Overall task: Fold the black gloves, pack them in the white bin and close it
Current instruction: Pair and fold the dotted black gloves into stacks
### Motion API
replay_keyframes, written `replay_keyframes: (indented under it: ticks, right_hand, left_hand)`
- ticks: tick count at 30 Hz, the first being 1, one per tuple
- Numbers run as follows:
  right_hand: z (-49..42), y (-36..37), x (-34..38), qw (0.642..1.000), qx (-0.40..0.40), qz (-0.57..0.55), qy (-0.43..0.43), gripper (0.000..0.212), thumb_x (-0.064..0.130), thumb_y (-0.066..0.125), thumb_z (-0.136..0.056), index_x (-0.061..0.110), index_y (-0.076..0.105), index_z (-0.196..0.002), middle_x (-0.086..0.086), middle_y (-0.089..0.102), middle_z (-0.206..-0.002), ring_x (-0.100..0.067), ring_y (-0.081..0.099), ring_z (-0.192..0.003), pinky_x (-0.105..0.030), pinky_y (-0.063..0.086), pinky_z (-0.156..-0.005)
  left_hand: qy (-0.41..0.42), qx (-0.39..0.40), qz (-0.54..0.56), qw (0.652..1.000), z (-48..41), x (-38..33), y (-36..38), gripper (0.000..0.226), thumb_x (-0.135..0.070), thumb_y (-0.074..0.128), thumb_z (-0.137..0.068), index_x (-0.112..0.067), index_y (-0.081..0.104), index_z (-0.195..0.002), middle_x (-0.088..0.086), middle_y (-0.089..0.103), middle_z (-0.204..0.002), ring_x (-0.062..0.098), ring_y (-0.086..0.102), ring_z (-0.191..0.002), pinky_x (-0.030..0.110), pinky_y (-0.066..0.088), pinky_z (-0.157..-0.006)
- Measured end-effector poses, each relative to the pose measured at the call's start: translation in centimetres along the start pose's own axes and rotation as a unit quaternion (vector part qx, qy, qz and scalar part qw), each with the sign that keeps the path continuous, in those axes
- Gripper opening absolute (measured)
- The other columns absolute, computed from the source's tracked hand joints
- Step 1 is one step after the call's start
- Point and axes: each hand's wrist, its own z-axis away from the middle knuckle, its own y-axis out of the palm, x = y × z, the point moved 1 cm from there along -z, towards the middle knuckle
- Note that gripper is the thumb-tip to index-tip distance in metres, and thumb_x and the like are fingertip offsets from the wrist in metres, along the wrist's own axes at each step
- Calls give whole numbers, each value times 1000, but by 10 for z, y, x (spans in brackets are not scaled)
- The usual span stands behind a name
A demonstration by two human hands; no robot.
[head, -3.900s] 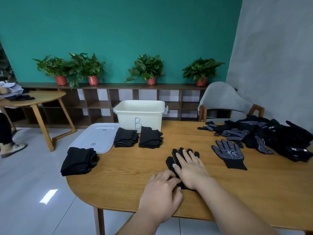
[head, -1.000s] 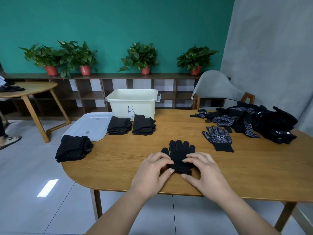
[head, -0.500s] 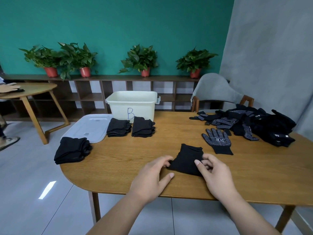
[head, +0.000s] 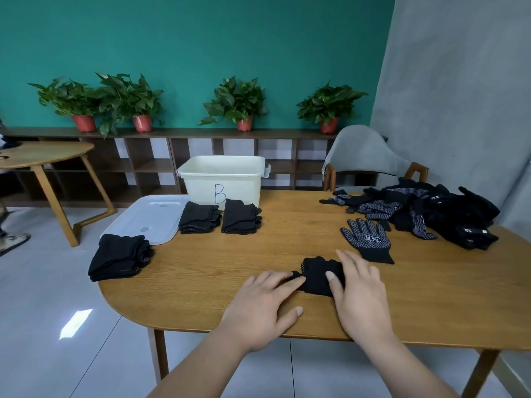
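Folded glove (head: 317,272) lies btwn left hand (head: 267,305), spread flat w/ fingertips touching its edge, & right hand (head: 359,294), flat w/ thumb pressing on top; press crease firm, square edges b4 stacking.

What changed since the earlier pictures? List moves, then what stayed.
The black glove, flat with fingers spread a second ago, is now folded in half. The right hand, pinching it before, now lies flat on it; the left hand touches its edge. White bin, lid, folded stacks and unfolded pile stayed put.
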Motion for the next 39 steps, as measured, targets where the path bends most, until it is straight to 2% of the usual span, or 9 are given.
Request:
replay_keyframes:
  ticks: [3,5,7,11,17,20,24,30,39]
  right_hand:
    - [-5,7,4,983,163,69,-51,65,65,13,-107,39,10,-166,15,1,-174,-17,-1,-161,-44,15,-129]
    - [-9,11,3,971,220,84,-45,66,65,4,-105,41,0,-166,16,-8,-174,-16,-10,-161,-43,2,-131]
    - [-10,12,3,969,226,88,-42,65,65,3,-105,42,-3,-166,17,-11,-173,-17,-12,-161,-44,0,-131]
    - [-9,11,1,973,213,74,-45,65,65,4,-105,43,2,-166,19,-5,-173,-15,-9,-161,-43,2,-130]
    - [-7,11,-2,984,171,21,-45,58,58,13,-108,44,29,-161,21,23,-169,-13,9,-158,-40,14,-128]
    - [-6,11,-3,991,125,9,-54,54,56,19,-108,42,48,-152,18,46,-152,-11,28,-144,-38,32,-118]
    - [-4,10,-4,994,95,8,-61,46,52,32,-107,40,60,-140,15,54,-129,-12,38,-130,-36,42,-105]
    - [-3,4,-2,994,91,-2,-61,41,50,36,-107,40,59,-140,15,50,-126,-11,38,-125,-36,43,-103]
    - [0,2,0,991,113,24,-67,50,54,26,-109,37,49,-150,13,47,-139,-11,38,-129,-36,41,-109]
  left_hand:
    - [6,9,-10,1000,-1,-1,0,66,-70,27,-105,-44,22,-165,-21,24,-169,6,15,-155,37,21,-124]
    - [6,25,-8,1000,-1,0,2,66,-70,27,-105,-43,26,-165,-21,20,-172,6,10,-158,38,18,-126]
    - [10,29,-9,999,-2,0,3,66,-70,27,-106,-42,24,-166,-19,13,-174,7,5,-159,38,14,-129]
    - [43,12,-24,999,-2,-3,0,67,-63,28,-109,-36,14,-169,-18,1,-176,8,1,-161,32,5,-129]
    - [76,24,-35,996,-2,-5,0,59,-61,22,-112,-37,20,-166,-18,32,-168,10,20,-156,37,20,-126]
    - [57,23,-44,997,-2,-3,0,59,-65,20,-111,-41,27,-164,-14,36,-163,13,23,-153,38,21,-125]
    - [19,15,-60,998,-4,-4,-2,62,-64,21,-110,-34,39,-161,-8,33,-165,18,19,-156,41,21,-127]
    - [63,17,-97,993,3,-17,-6,55,-54,21,-112,-32,37,-160,-9,45,-157,17,41,-139,38,35,-112]
    - [-92,39,-90,991,19,4,-36,64,-60,20,-110,-25,41,-159,-6,31,-168,19,21,-155,38,20,-127]
